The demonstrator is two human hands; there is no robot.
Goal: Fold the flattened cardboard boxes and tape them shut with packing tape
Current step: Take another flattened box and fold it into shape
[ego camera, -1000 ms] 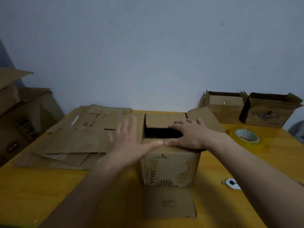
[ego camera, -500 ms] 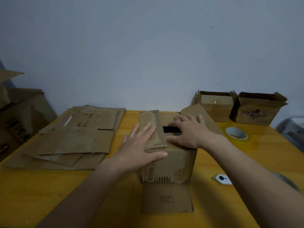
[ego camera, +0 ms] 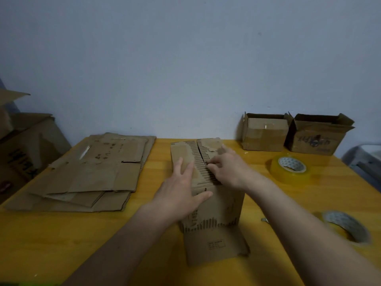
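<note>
A worn cardboard box [ego camera: 218, 205] stands upright in the middle of the yellow table [ego camera: 61, 234], its two top flaps folded down and meeting along a seam. My left hand [ego camera: 181, 188] lies flat on the left flap with straight fingers, thumb over the box's front edge. My right hand [ego camera: 224, 168] presses the right flap beside the seam, fingers slightly bent. A loose bottom flap [ego camera: 214, 244] lies on the table toward me. A roll of clear packing tape [ego camera: 290, 169] sits to the right, and a second roll [ego camera: 346, 226] lies nearer, by my right forearm.
A stack of flattened cardboard boxes [ego camera: 92, 172] covers the table's left side. Two folded boxes, one [ego camera: 266, 134] and another [ego camera: 315, 135], stand open-topped at the back right against the wall. Large cartons [ego camera: 22, 145] sit off the table's left edge. A small object [ego camera: 265, 219] peeks out by my right arm.
Both top flaps have come down: the dark opening seen earlier is now covered. My left hand moved onto the left flap, my right hand slid to the seam. The view shifted right.
</note>
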